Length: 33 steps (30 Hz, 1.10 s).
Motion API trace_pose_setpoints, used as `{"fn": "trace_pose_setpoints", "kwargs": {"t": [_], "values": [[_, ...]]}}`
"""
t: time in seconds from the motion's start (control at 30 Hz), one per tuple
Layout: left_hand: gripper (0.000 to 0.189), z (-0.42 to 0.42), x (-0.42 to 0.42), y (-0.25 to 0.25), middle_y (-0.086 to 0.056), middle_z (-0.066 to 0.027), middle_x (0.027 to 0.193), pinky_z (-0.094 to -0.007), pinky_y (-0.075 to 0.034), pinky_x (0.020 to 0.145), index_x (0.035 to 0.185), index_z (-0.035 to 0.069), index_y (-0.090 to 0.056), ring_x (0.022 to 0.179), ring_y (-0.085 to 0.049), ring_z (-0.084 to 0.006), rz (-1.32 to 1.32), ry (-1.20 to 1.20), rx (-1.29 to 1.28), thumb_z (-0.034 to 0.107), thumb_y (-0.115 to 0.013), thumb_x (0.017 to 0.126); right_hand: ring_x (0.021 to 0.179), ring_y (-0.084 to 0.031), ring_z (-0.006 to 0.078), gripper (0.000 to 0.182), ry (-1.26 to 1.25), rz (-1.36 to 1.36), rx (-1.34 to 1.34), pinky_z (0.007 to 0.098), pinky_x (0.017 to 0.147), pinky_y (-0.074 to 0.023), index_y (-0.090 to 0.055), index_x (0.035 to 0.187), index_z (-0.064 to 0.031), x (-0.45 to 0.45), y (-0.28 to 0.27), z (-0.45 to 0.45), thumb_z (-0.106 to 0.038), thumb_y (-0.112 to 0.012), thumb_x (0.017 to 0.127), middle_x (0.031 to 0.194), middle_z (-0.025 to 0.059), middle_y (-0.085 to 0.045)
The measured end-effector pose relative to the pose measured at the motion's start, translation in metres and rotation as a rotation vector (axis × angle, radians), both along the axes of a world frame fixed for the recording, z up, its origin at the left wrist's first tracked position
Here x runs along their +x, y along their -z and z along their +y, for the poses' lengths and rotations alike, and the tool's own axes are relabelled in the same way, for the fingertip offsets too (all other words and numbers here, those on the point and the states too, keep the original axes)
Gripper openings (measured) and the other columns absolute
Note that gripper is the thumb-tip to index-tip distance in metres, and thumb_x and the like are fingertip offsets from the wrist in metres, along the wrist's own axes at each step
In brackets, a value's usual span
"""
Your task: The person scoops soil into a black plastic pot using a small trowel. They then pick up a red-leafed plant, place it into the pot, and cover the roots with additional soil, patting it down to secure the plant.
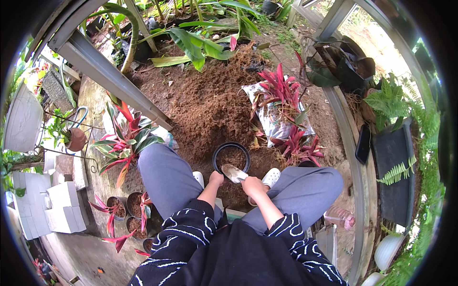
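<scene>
A round black plastic plant pot (231, 158) stands on the ground between my feet, with brown soil inside. My right hand (253, 186) grips a hand trowel (234, 173), whose soil-smeared metal blade reaches over the near rim of the pot. At the pot's near left edge is my left hand (216, 178), its fingers closed at the rim. Just beyond the pot lies a heap of loose brown soil (214, 114). To the right, uprooted pink-red leafy plants (281, 85) with bare roots rest on a white plastic sack (268, 116), and another such plant (300, 146) lies nearer my right knee.
Several small black pots (135, 204) with soil and pink-leaved cuttings stand at the lower left. A variegated red-green plant (125, 143) is by my left knee. A metal frame post (118, 82) slants down on the left. A dark phone (363, 144) lies on the right ledge.
</scene>
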<state>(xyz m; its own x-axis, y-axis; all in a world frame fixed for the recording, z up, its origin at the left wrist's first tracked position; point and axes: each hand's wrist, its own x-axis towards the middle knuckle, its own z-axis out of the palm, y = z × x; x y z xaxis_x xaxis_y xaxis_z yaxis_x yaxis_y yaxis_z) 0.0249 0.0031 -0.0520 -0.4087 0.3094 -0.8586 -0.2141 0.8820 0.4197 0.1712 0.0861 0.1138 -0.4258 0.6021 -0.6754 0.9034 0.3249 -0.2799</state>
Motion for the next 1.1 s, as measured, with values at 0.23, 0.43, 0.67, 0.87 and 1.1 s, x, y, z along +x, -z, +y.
{"fn": "trace_pose_setpoints", "kwargs": {"t": [0.23,0.43,0.67,0.87,1.1], "values": [[0.017,0.007,0.005,-0.029,-0.067,-0.0122,0.084,-0.0370,-0.050,0.068,0.097,0.005,-0.058,0.073,-0.066,-0.0265,-0.282,-0.390,0.064,0.010,-0.046,0.085,0.091,-0.061,0.0334,0.031,-0.046,-0.064,0.094,0.0431,0.077,-0.0484,-0.065,0.093,-0.0059,-0.001,0.019,0.022,-0.033,-0.052,0.085,0.095,0.0172,-0.064],[0.028,0.009,0.004,-0.020,-0.065,-0.0110,0.101,-0.0398,-0.049,0.076,0.110,0.007,-0.053,0.087,-0.065,-0.0280,-0.331,-0.310,0.058,0.008,-0.036,0.088,0.090,-0.061,0.0326,0.029,0.045,0.020,0.068,0.0438,0.077,-0.0484,-0.065,0.092,-0.0086,-0.001,0.036,0.023,-0.034,-0.052,0.085,0.094,0.0155,-0.064],[0.033,0.004,0.002,-0.014,-0.063,-0.0077,0.107,-0.0397,-0.042,0.072,0.115,0.012,-0.049,0.088,-0.065,-0.0268,-0.338,-0.355,0.105,0.009,-0.030,0.087,0.100,-0.056,0.0291,0.032,-0.107,0.158,0.186,0.0487,0.082,-0.0411,-0.050,0.112,-0.0150,0.003,0.049,0.049,-0.013,-0.053,0.081,0.106,0.0095,-0.055],[0.037,0.011,0.002,-0.017,-0.061,-0.0094,0.111,-0.0435,-0.035,0.086,0.120,0.011,-0.046,0.093,-0.063,-0.0266,-0.318,-0.135,0.030,0.010,-0.029,0.088,0.098,-0.056,0.0292,0.033,-0.136,0.279,0.166,0.0462,0.080,-0.0415,-0.050,0.111,-0.0140,0.029,0.064,0.082,-0.007,-0.050,0.078,0.104,0.0099,-0.056],[0.031,0.009,0.005,-0.011,-0.061,-0.0166,0.108,-0.0453,-0.039,0.088,0.107,0.002,-0.056,0.097,-0.061,-0.0298,-0.171,-0.002,-0.020,0.017,-0.039,0.086,0.097,-0.053,0.0315,0.015,0.431,0.525,0.673,0.0425,0.080,-0.0442,-0.063,0.088,-0.0106,0.060,0.090,0.123,-0.011,-0.060,0.073,0.102,0.0138,-0.055]]}}
